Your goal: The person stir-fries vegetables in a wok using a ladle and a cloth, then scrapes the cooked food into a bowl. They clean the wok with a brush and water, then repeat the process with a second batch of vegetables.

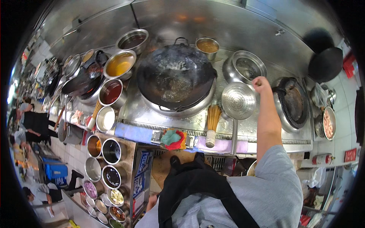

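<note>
My right hand is closed in a fist at the near right rim of a round steel pot with liquid in it. Whether a handle is inside the fist is unclear. Just left of that hand, a perforated steel skimmer lies with its handle towards me. A bamboo wok brush with a wrapped grip rests beside it. Steam hangs over a large black wok on the middle burner, with a shallow pool at its bottom. Low by my left side, only part of my left hand shows; its fingers are hidden.
Steel pots of sauce and yellow liquid line the stove's left side. Ingredient tins fill a side counter. Folded cloths sit at the front edge. Another burner and a bowl of raw meat are rightward. People work far left.
</note>
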The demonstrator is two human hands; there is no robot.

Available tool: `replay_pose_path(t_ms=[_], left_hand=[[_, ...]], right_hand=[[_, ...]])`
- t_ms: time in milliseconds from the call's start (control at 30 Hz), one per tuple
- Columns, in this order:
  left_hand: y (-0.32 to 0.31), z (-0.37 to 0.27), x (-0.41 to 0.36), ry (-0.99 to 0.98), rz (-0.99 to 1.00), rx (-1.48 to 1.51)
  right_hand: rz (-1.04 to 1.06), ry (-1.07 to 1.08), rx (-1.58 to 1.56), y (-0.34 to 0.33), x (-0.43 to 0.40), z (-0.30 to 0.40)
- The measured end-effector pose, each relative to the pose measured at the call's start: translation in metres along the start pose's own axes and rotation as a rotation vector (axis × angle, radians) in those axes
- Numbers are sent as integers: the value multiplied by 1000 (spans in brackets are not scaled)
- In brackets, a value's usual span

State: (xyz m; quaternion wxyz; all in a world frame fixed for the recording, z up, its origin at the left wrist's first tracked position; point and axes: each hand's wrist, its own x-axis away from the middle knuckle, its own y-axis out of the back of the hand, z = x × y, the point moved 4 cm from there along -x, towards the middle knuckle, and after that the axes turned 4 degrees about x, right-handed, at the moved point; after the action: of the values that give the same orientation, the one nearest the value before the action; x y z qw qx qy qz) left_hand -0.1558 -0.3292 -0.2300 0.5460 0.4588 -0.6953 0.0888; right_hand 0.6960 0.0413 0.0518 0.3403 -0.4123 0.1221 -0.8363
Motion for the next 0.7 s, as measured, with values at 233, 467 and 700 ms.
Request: replay_pose_path(t_ms=[233,467,700], left_hand=[[83,-351,49,-988,-512,65],[127,-541,57,-1392,-763,-288],[114,-542,45,-1316,-627,-407]], right_hand=[[306,-139,-616,-29,93,-13],[572,-24,-659,-101,241,-46],[646,-85,-798,-122,335,-100]])
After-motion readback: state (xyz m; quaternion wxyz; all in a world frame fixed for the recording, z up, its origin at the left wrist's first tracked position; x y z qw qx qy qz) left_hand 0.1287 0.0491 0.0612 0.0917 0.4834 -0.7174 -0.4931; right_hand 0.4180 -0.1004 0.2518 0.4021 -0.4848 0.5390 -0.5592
